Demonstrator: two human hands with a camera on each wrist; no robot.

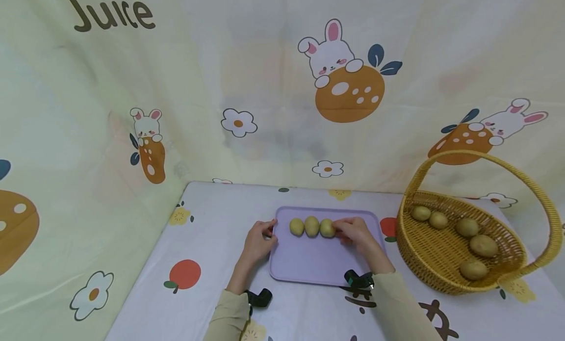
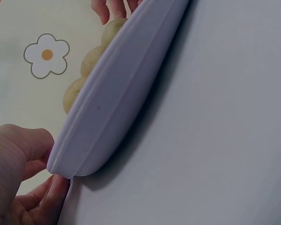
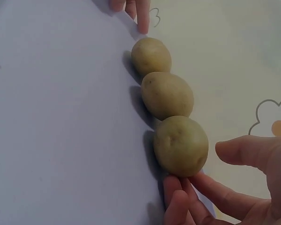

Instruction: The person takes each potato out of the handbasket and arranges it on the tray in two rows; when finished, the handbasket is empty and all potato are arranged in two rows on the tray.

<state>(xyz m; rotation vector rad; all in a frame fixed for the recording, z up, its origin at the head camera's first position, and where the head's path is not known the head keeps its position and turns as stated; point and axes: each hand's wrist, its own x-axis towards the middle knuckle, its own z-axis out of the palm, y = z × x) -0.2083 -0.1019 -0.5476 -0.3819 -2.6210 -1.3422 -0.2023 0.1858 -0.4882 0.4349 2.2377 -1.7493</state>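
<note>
Three yellowish potatoes stand in a row on a lilac tray (image 1: 309, 262): a left one (image 1: 296, 227), a middle one (image 1: 311, 226) and a right one (image 1: 327, 228). My right hand (image 1: 355, 231) is at the right potato. In the right wrist view its fingertips touch that potato's near side, while the thumb (image 3: 239, 151) stands a little apart from it. My left hand (image 1: 258, 241) holds the tray's left edge between thumb and fingers. In the left wrist view its fingertips are partly hidden behind the tray's rim.
A wicker basket (image 1: 410, 262) with a tall handle stands right of the tray, holding several more potatoes (image 1: 484, 246). A printed cloth (image 1: 216, 223) covers the table, and a patterned curtain (image 1: 273, 51) rises behind it. A black wrist camera (image 1: 358, 279) overlaps the tray's front edge.
</note>
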